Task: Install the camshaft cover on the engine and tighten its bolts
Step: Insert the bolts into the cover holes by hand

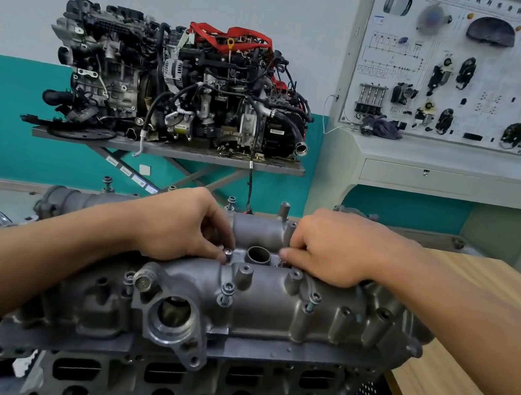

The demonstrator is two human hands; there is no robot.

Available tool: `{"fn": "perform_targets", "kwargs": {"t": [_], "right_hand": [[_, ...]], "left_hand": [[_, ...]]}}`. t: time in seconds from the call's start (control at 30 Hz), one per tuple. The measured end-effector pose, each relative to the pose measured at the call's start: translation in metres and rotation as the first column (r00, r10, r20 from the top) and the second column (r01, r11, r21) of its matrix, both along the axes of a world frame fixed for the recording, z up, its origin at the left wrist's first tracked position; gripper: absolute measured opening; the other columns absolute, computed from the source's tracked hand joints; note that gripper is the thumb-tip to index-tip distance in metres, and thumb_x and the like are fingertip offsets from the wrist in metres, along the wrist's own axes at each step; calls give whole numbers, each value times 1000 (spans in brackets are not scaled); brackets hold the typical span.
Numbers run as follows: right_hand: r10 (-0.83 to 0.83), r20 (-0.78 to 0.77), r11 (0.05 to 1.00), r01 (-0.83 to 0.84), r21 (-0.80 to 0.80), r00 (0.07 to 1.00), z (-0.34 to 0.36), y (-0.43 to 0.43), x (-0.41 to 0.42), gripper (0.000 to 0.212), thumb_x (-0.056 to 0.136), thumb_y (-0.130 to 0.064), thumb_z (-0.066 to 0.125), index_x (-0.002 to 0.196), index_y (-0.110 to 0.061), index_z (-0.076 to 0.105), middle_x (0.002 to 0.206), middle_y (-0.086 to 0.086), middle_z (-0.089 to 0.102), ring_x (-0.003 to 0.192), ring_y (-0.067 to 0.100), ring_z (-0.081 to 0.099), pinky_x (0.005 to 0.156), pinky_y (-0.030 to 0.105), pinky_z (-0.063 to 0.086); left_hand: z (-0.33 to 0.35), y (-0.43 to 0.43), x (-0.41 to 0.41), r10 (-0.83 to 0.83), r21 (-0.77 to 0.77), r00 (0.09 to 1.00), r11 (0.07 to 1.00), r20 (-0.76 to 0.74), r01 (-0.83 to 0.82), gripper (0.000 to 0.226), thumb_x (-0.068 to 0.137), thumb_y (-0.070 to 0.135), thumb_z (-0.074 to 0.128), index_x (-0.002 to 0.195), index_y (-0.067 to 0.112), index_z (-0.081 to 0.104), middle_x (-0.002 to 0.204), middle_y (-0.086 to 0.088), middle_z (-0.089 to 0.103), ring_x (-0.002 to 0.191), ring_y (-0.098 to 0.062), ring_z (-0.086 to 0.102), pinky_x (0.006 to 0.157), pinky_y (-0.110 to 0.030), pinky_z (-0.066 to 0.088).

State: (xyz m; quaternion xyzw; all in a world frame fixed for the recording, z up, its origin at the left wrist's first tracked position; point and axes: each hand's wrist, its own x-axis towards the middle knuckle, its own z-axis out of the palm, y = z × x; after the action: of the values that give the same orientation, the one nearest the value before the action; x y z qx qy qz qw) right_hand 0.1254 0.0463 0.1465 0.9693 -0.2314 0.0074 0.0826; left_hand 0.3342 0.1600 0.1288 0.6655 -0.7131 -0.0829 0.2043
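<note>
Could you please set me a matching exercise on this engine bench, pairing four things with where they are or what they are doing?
Things:
1. left hand
2. round opening
3. assembled engine
4. wooden tabletop

Places or states:
A. on the grey lift table by the wall
B. to the right of the camshaft cover
C. pinches a bolt on the cover
D. in the cover, between the left hand and the right hand

Pairs: 1-C, 2-D, 3-A, 4-B.

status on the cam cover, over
Left hand pinches centre bolt. Right hand curled beside the bore, grip hidden. Camshaft cover on the cylinder head, front bolts standing proud. Nothing blocking.
</note>
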Motion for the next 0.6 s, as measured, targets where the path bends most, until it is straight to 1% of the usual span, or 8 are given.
{"fn": "perform_targets", "kwargs": {"t": [0.07,0.13,0.27,0.33,0.37,0.43,0.5,0.6], "right_hand": [[-8,95,999,4,45,995,0,-1,0,58,104,-43,39,54,-16,47,53,-2,46,49,11,44,52,31,34],[0,144,996,-12,85,990,2,-2,2,54,104,-39,42,56,-15,50,53,-2,48,51,10,45,56,31,35],[34,104,992,-47,117,994,5,-2,0,24,92,-33,66,73,-19,72,64,-8,66,63,6,59,66,30,49],[47,79,991,-56,122,996,5,-3,-1,15,88,-31,70,83,-19,76,75,-6,73,73,9,65,73,30,53],[49,65,992,-56,114,997,4,-3,-1,14,88,-32,70,85,-20,76,77,-7,73,74,10,65,71,30,53],[39,29,997,-41,68,999,3,-4,0,21,91,-37,66,79,-20,72,69,-9,66,68,11,60,59,28,46],[18,-20,1000,-18,-7,1000,0,-4,2,38,96,-43,56,69,-18,64,60,-7,54,59,11,51,50,28,35],[20,-7,1000,-21,-10,1000,-3,-4,3,51,101,-45,45,60,-16,55,57,-2,50,54,13,49,49,31,30]], "left_hand": [[1,0,3,-38,55,999,998,-7,38,19,84,29,78,97,43,75,60,17,61,55,0,52,57,-14,42],[1,1,4,-47,72,999,996,-6,47,21,85,34,77,102,45,72,56,16,58,52,0,49,56,-16,42],[-1,0,0,27,-51,999,998,28,-25,15,74,44,83,77,33,73,53,25,59,51,5,53,51,-10,38],[-2,-1,-2,38,-71,998,997,48,-34,16,73,42,84,71,30,76,58,28,63,58,7,58,54,-8,40],[-2,-2,-3,33,-65,998,997,48,-29,13,74,41,84,72,30,77,61,28,65,61,7,60,56,-8,41],[-1,-2,-3,10,-31,999,999,43,-9,5,77,37,83,76,35,78,68,26,68,67,5,62,59,-10,44],[2,-1,-3,-29,25,999,999,39,28,9,82,33,80,82,41,78,73,24,70,71,3,62,62,-12,45],[6,-1,-1,-79,94,997,992,3,78,12,86,32,76,89,44,76,66,27,66,63,6,59,60,-8,41]]}}
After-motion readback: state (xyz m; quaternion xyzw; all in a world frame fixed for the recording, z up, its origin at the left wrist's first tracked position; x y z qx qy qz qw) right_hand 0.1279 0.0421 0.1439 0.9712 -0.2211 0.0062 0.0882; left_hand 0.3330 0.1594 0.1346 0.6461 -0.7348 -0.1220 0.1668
